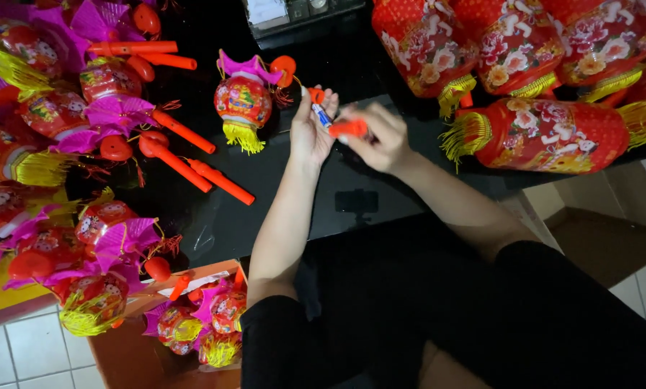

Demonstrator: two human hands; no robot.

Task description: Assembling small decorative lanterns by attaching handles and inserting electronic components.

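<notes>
Glossy black tabletop (pixel 380 209), smooth orange plastic handle (pixel 349 129), shiny foil lantern (pixel 243 101)

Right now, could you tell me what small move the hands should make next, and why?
Probably slide the battery held in the left hand into the orange handle pinched by the right hand: the two pieces sit almost touching, not yet joined.

An open cardboard box (pixel 132 346) stands near left, below the table edge, brown outside with an orange inner flap, holding small lanterns. A second brown cardboard box (pixel 589 230) sits near right, open, its inside plain. At the far edge, centre, a grey rectangular case (pixel 294 13) bears a white label (pixel 266 10), only partly in view. A small dark screen-like rectangle (pixel 357 202) lies on the black table, between the arms; I cannot tell what it is.
</notes>
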